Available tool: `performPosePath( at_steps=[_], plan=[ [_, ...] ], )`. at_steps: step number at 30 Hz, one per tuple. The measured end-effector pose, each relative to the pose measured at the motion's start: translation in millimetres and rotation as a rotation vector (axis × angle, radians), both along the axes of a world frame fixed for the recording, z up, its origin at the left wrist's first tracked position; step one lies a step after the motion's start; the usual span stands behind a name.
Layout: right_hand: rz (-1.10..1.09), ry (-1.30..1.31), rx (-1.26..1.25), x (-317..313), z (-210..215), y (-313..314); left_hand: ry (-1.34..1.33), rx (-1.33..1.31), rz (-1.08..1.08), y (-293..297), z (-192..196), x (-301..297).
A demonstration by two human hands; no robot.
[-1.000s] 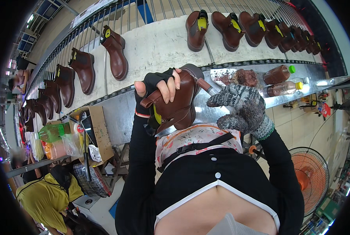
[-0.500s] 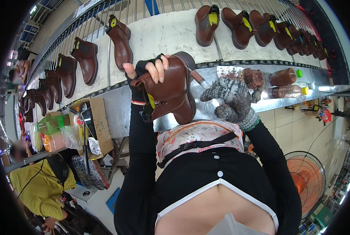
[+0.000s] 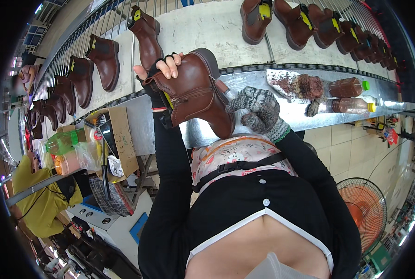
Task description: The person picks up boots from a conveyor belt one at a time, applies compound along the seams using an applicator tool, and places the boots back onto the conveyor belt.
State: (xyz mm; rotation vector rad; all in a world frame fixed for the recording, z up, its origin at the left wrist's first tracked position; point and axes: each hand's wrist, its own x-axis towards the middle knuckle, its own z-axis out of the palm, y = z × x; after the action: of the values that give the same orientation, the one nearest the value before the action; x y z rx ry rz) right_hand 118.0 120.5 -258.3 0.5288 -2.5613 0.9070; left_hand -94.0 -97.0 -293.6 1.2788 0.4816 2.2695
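Observation:
A brown leather ankle boot (image 3: 196,95) with a dark sole is held up over the metal ledge, tilted with its sole edge to the right. My left hand (image 3: 169,67), in a black fingerless glove, grips it at the heel and shaft side, fingers over the leather. A grey knitted glove covers my right hand (image 3: 258,110), which is closed on a slim brush-like tool (image 3: 222,87) with a brown tip. That tip meets or nearly meets the boot beside the sole edge; exact contact cannot be made out. The tool's far end is hidden in the glove.
Brown boots (image 3: 104,63) stand in rows on the pale conveyor (image 3: 203,35) beyond the ledge. A stained sponge (image 3: 309,86) and bottles of brown liquid (image 3: 346,87) lie at right. Left is a cardboard box (image 3: 123,139); a fan (image 3: 362,209) stands lower right, a person in yellow (image 3: 31,195) lower left.
The boot has turned slightly and shifted left and up. My right hand has moved left with the tool, staying close to the sole edge. The person in yellow has shifted, and the whole view has moved a little.

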Motion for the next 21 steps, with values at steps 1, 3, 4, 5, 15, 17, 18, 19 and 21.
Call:
performPosePath(
  at_steps=[1, 3, 4, 5, 15, 17, 18, 19, 21],
  plan=[
    [0.004, -0.045, -0.007, 1, -1, -2, -0.005, -0.002, -0.002, -1, -2, 0],
    [-0.018, -0.051, -0.003, 5, 0, -2, -0.022, 0.036, -0.007, -2, -5, -2],
    [0.008, -0.062, -0.047, 4, -3, -2, -0.019, 0.036, -0.016, -3, -6, -3],
    [0.034, -0.073, -0.091, 5, -5, -2, -0.023, 0.034, -0.017, -3, -7, -4],
    [0.139, -0.106, -0.252, 5, -13, -6, -0.077, 0.017, 0.028, -18, -13, -7],
    [0.127, -0.109, -0.245, 6, -15, -5, -0.085, 0.011, 0.044, -14, -14, -8],
    [0.120, -0.110, -0.239, 7, -16, -5, -0.094, 0.028, 0.030, -11, -15, -8],
    [0.131, -0.111, -0.243, 6, -16, -7, -0.099, 0.040, 0.031, -14, -14, -6],
    [0.094, 0.005, -0.294, 6, -17, -11, -0.114, 0.067, 0.019, -15, -14, -4]
  ],
)
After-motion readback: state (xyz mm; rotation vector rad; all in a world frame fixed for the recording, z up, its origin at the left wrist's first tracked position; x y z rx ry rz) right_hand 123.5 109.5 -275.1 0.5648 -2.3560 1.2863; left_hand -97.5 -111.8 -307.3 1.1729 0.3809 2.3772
